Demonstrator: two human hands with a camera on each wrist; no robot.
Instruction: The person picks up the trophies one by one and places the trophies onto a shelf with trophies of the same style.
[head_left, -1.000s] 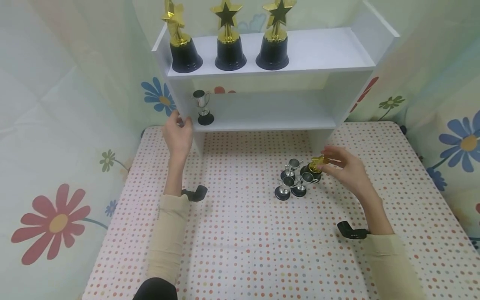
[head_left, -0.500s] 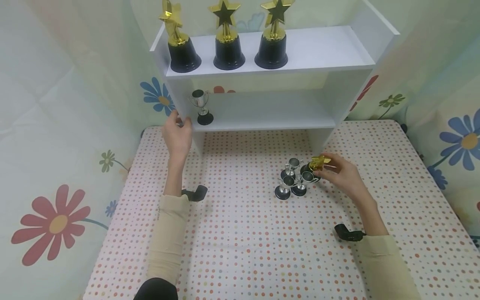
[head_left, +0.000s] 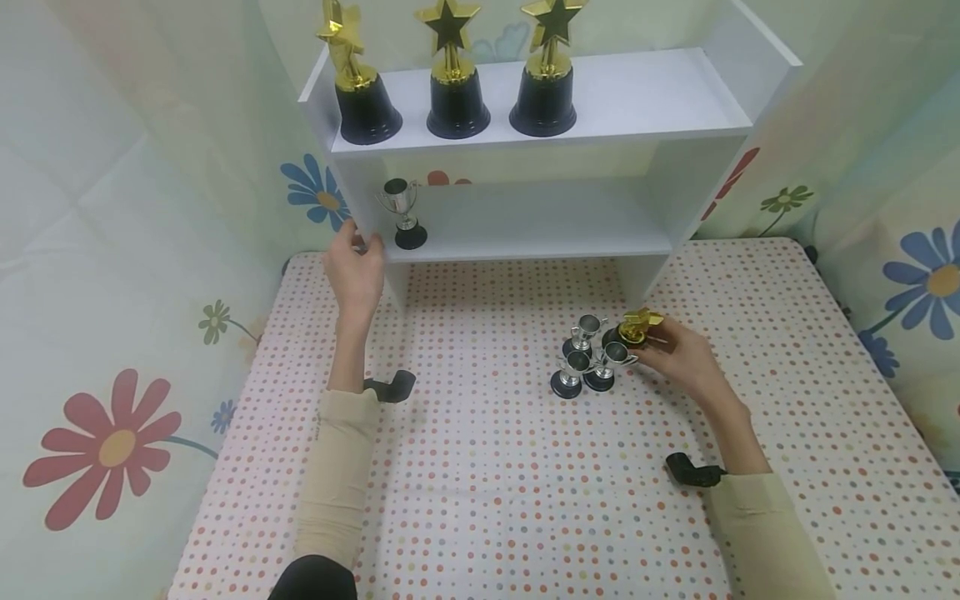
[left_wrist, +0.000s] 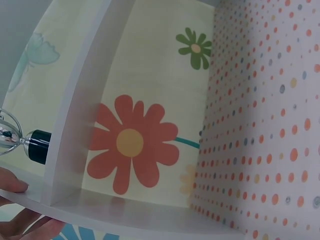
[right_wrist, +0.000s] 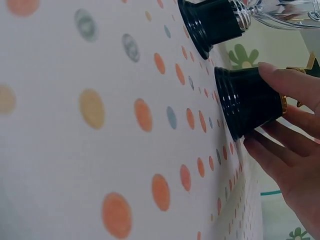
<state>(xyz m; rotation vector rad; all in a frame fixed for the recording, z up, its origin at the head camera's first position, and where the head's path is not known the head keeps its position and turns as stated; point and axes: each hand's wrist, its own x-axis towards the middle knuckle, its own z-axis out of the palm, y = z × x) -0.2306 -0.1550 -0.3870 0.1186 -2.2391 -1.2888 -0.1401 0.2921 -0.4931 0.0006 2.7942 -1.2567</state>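
My left hand [head_left: 356,273] grips the left side panel of the white shelf [head_left: 525,221], thumb on the inner side and fingers outside, as the left wrist view shows. Beside that thumb a small silver trophy cup [head_left: 409,237] stands upright on the middle board. On the table, my right hand [head_left: 688,360] holds a gold star trophy [head_left: 637,325] by its black base [right_wrist: 247,102], between thumb and fingers. Close against it stand three small silver trophy cups: a rear one [head_left: 586,331], a front left one [head_left: 577,365] and a front right one [head_left: 615,357].
Three larger gold star trophies stand on the top board: a left one [head_left: 369,108], a middle one [head_left: 459,104] and a right one [head_left: 543,98]. A dotted cloth covers the table [head_left: 480,492]. Flowered curtains [head_left: 150,292] hang around it.
My right hand has slid lower and a little left around the star trophy, from its gold top to its black base. The left hand stays on the shelf.
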